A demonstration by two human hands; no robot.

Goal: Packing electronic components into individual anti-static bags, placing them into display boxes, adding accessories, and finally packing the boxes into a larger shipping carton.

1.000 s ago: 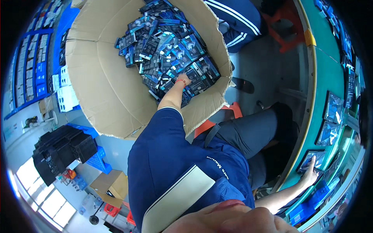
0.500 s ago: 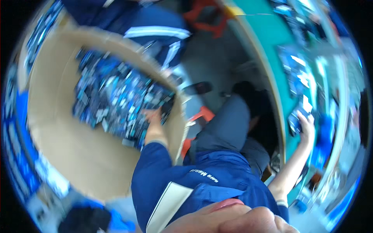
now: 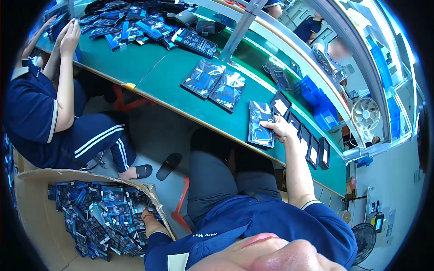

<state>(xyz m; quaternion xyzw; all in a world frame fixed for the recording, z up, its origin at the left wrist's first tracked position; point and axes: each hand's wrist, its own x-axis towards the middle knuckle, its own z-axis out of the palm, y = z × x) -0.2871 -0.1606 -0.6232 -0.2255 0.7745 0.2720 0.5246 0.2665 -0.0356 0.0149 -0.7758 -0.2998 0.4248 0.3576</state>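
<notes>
My right hand [image 3: 281, 128] grips a flat black package [image 3: 261, 135] in clear shiny film by its right edge, thumb on top, at the front edge of the green table [image 3: 181, 97]. Two similar film-covered packages [image 3: 204, 77] lie to its left on the tabletop. Beyond my right hand stands a row of small black open trays [image 3: 312, 151]. My left hand [image 3: 147, 214] is low on the left inside a large cardboard box [image 3: 34, 217], against a heap of thin dark-blue printed packages [image 3: 106, 221]. Its fingers are too small and partly hidden to read.
A seated co-worker [image 3: 34, 113] in navy is at the left with both hands raised. More blue and black packages [image 3: 153, 28] are piled at the table's far left. A metal post [image 3: 242, 31] rises behind the table; blue bins [image 3: 323, 113] stand at the back right.
My view has swung right and up, bringing more table into sight, and it is sharper. My right hand still holds the flat package, now over the table edge. My left hand stays in the box.
</notes>
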